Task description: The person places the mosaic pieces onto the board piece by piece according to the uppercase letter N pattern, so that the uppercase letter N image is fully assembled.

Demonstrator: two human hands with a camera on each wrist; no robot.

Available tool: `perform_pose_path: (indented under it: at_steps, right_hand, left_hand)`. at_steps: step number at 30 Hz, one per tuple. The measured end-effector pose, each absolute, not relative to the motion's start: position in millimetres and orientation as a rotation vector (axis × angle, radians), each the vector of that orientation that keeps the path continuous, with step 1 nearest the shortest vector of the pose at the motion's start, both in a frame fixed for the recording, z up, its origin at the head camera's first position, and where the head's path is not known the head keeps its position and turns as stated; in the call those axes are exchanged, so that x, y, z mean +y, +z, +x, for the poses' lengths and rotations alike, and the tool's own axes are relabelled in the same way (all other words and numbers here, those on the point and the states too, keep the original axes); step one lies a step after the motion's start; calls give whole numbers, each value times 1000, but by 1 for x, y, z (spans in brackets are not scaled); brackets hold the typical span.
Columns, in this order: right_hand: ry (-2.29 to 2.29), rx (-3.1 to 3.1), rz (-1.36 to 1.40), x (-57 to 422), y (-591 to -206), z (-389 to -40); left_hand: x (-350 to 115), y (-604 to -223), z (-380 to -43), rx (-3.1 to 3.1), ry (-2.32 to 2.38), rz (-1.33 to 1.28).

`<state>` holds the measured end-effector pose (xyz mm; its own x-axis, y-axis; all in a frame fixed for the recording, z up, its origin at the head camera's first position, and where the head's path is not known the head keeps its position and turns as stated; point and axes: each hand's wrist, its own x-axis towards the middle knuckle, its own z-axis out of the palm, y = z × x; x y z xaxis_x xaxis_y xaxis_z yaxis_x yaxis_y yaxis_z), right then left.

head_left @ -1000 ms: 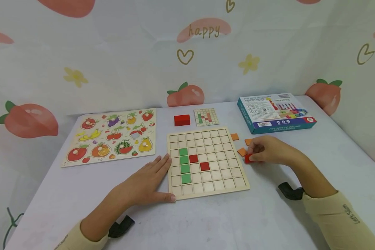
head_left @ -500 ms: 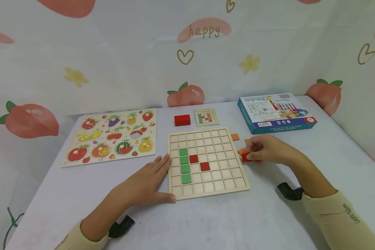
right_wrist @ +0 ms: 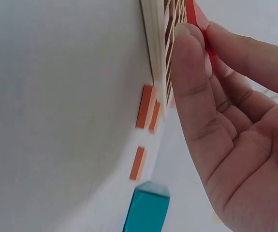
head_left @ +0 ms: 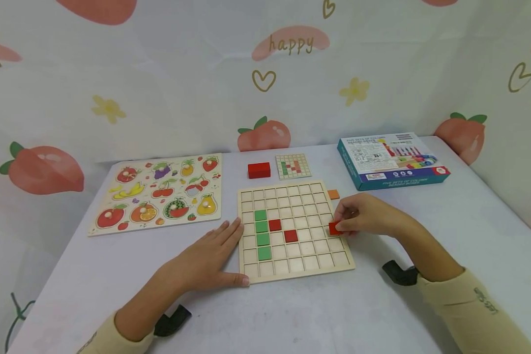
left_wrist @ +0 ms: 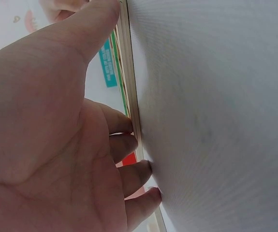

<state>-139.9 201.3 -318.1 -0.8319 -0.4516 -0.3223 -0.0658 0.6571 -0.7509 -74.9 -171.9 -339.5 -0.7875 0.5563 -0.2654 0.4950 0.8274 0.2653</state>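
Note:
A wooden grid board (head_left: 280, 268) lies on the table, with several green square tiles (head_left: 263, 239) in one column and two red tiles (head_left: 291, 236) set in its cells. My left hand (head_left: 208, 258) rests against the board's left edge, fingers extended and thumb at the near corner. Between thumb and fingers my right hand (head_left: 367, 215) pinches a red tile (head_left: 335, 228) over the board's right edge; the right wrist view shows this red tile (right_wrist: 199, 21) held above the grid. Beyond the board lies a small pattern card (head_left: 293, 166) with a coloured grid.
Orange tiles (right_wrist: 146, 106) lie on the table by the board's right side; in the head view one orange tile (head_left: 333, 194) shows. A red block (head_left: 258, 170) sits behind the board. At left is a fruit puzzle (head_left: 155, 194), at back right a boxed toy set (head_left: 391, 160).
My right hand has lifted the red tile from the table beside the orange tiles and moved it left, over the board's right edge. The left hand stays in place.

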Motion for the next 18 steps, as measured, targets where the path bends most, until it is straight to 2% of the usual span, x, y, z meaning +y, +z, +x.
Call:
perform_pose_path:
  at_steps: [18]
  right_hand:
    - [-965,2371,-557,162,-324,-137]
  left_hand:
    - [-172,-340,-75,2677,260,798]
